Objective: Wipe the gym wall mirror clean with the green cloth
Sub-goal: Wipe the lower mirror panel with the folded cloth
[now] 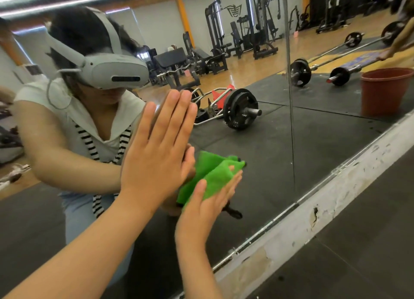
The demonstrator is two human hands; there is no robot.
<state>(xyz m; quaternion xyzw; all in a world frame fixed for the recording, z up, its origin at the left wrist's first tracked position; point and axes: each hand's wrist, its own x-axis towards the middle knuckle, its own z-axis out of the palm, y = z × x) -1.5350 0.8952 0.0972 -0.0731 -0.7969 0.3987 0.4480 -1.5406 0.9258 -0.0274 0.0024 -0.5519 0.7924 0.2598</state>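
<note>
A: Pressing flat, the right hand (208,207) pins the green cloth (215,175) to the mirror (268,164), fingers straight, with the cloth bunching out at twelve o'clock.
B: And the left hand (154,146)?
A: Flat-palmed on the glass, at ten o'clock, just beside the cloth.

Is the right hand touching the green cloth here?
Touching. The head view shows the right hand laid flat over the green cloth, pressing it against the mirror.
</note>
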